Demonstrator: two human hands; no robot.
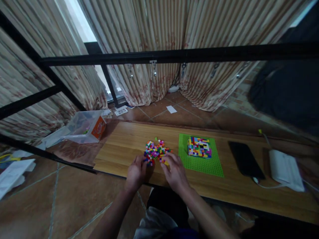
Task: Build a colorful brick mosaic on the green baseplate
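A loose pile of small toy building bricks (155, 150) in many colours lies on the wooden table. At its left edge is my left hand (136, 172), fingers curled together by some dark blue bricks; what they pinch, if anything, is hidden. My right hand (175, 172) rests at the pile's right edge. Its thumb and fingers are apart, around a few yellow bricks at the near side. To the right, a green baseplate (200, 166) carries a low multicoloured block of joined bricks (199, 147), which has a dark gap in its top. Neither hand touches the baseplate.
On the right of the table (117, 146) lie a black phone (245, 159) and a white box-like device (286, 170) with cables. A clear plastic bin (82, 127) with an orange label stands beyond the left end. A black metal rail (169, 55) crosses before curtains (154, 30).
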